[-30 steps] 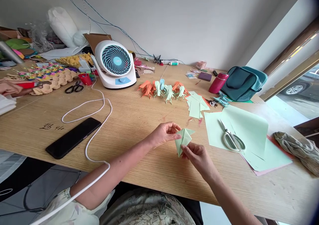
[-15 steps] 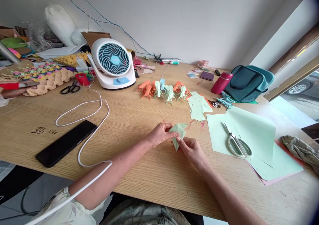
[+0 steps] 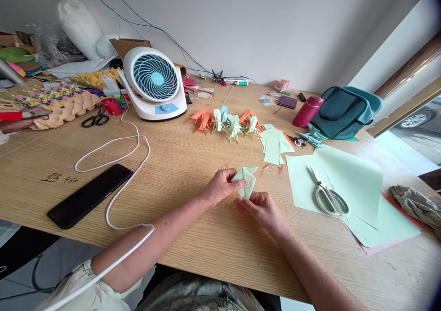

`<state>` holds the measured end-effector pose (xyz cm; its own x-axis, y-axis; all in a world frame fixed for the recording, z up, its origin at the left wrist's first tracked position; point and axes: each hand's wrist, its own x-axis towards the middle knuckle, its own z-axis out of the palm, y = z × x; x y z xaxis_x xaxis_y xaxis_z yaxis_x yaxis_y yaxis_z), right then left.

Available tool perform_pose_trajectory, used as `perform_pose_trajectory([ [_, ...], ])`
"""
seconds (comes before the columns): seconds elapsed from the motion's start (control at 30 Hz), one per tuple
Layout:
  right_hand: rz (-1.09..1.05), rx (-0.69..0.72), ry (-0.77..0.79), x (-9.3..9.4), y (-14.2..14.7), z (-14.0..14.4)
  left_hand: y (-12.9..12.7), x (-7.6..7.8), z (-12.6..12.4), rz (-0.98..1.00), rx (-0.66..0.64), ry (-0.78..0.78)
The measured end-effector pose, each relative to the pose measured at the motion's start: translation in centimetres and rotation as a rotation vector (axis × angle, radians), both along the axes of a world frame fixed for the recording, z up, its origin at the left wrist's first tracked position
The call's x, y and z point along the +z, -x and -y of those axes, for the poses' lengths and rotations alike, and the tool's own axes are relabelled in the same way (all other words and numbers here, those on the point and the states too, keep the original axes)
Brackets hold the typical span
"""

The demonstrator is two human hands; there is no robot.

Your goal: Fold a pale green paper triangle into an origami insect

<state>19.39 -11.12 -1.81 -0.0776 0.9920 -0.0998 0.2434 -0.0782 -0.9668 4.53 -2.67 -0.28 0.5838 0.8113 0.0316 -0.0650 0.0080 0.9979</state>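
Note:
Both of my hands hold a pale green folded paper piece (image 3: 245, 181) just above the wooden table (image 3: 193, 164). My left hand (image 3: 220, 187) pinches its left side with thumb and fingers. My right hand (image 3: 260, 205) grips its lower point from below. Behind it lies a row of finished orange and green folded paper figures (image 3: 227, 122). A small stack of pre-folded green pieces (image 3: 274, 145) sits to the right of them.
Green paper sheets (image 3: 347, 182) with white-handled scissors (image 3: 327, 196) lie at right, over a pink sheet. A black phone (image 3: 90, 195) and white cable (image 3: 117, 164) lie at left. A white desk fan (image 3: 155, 83), black scissors (image 3: 94, 118), a red bottle (image 3: 308, 111), a teal bag (image 3: 346, 111) stand behind.
My hands have shifted the folded piece slightly away from me and turned it; the right hand has slid down to its lower point. The view has drifted a little.

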Motion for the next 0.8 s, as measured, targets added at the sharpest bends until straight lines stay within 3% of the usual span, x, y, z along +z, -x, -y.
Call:
perform_pose_trajectory([
  [0.27, -0.057, -0.011, 0.020, 0.33, 0.00, -0.04, -0.08, 0.16, 0.51, 0.035, -0.123, 0.124],
  [0.8, -0.044, 0.120, 0.046, 1.08, -0.13, 0.23, 0.23, 0.04, 0.31, 0.013, -0.014, 0.110],
])
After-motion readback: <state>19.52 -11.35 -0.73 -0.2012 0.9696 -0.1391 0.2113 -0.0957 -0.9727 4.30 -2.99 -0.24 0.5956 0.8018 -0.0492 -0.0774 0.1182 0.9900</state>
